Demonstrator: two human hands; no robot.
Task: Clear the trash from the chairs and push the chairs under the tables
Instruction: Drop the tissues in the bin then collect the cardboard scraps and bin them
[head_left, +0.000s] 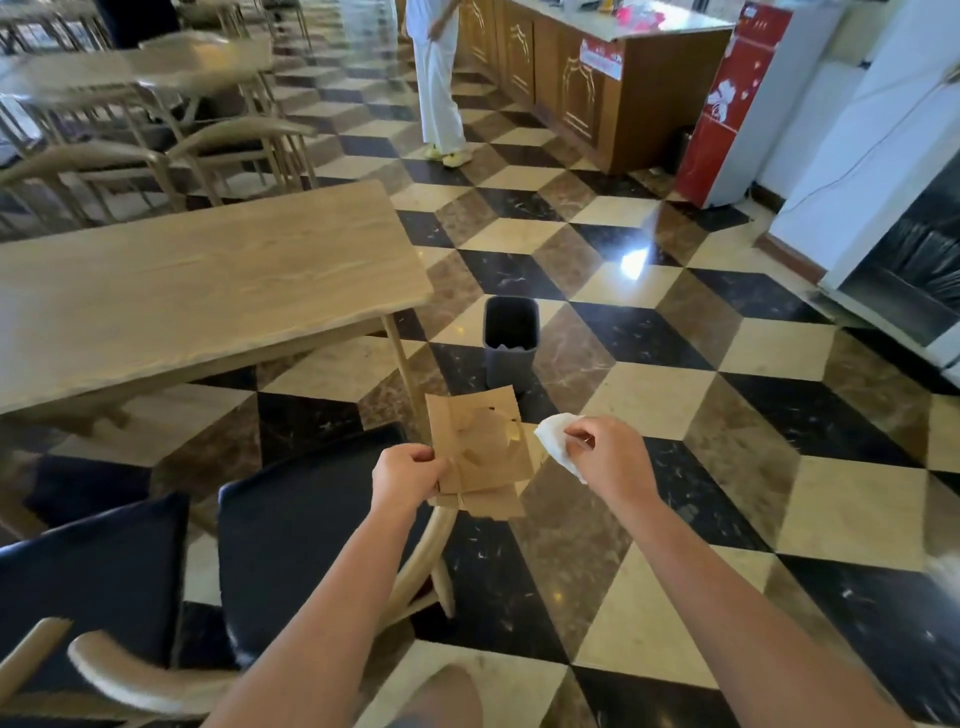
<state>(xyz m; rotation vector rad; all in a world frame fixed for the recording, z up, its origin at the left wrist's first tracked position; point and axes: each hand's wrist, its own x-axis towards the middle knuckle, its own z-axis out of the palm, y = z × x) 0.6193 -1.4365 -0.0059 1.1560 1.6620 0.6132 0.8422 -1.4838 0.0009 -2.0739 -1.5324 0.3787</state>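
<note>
A glossy floor of black, cream and brown diamond tiles (649, 395) fills the room. A person in white trousers and yellow shoes (439, 93) stands beside a brown wooden counter (587, 88); a red cabinet (727, 109) stands at its end.

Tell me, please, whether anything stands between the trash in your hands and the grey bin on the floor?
Nothing visible does: the brown paper in the left hand and the white tissue in the right hand face the open grey bin.

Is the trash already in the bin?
No, the left hand holds brown paper, the right hand a white tissue, short of the bin.
</note>
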